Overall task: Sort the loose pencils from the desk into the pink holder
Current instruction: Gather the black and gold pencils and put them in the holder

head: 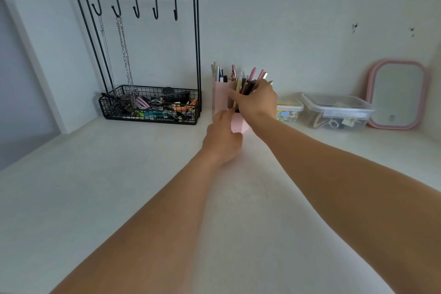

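Note:
The pink holder (220, 95) stands upright on the white desk (119, 174) near the back wall, with several pencils and pens sticking out of its top. My left hand (223, 137) wraps around its lower front. My right hand (256, 100) is at the rim, fingers closed on a bunch of pencils (245, 83) whose lower ends are inside the holder. The hands hide most of the holder's front and right side. No loose pencils show on the desk.
A black wire rack (148, 102) with hooks, hanging chains and a basket of clips stands to the left. Two lidded clear boxes (334, 112) and a pink-framed mirror (397, 95) lie to the right, against the wall.

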{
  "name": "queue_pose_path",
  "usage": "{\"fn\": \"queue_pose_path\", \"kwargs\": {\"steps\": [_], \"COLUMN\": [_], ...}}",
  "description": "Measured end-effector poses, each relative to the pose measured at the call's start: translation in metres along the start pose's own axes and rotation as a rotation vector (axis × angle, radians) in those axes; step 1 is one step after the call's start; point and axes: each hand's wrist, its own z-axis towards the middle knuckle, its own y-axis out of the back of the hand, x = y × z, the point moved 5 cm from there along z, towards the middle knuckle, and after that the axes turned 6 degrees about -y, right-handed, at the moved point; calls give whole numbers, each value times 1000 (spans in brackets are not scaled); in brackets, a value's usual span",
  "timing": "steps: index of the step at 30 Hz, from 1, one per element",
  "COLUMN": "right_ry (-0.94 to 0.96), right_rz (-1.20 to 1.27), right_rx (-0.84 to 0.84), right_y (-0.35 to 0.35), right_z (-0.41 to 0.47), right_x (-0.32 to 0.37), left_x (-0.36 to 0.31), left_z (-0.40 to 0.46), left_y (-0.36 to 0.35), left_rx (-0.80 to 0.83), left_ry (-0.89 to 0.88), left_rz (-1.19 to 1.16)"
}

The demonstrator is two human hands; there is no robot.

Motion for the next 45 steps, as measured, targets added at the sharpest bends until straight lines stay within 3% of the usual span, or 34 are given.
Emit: {"fn": "queue_pose_path", "kwargs": {"steps": [7,15,20,26,33,45], "right_ry": [-60,-155,-196,40,65,220], "right_rz": [-46,162,65,-124,-186,-243], "right_rx": [-154,-52,46,115,180,461], "right_y": [15,20,19,1,-28,-62], "right_z": [7,-12,-22,-36,-16,-19], "right_x": [-3,-27,-43,-38,-30,-26], "left_x": [0,-1,-3,4,10,10], "left_z": [-2,-2,-3,-4,-3,0], "left_y": [1,2,5,15,21,20], "left_rx": [-9,-3,-55,-222,-345,-384], "left_ry": [34,40,56,170,204,210], "left_rz": [-22,-44,-133,-282,-337,-367]}}
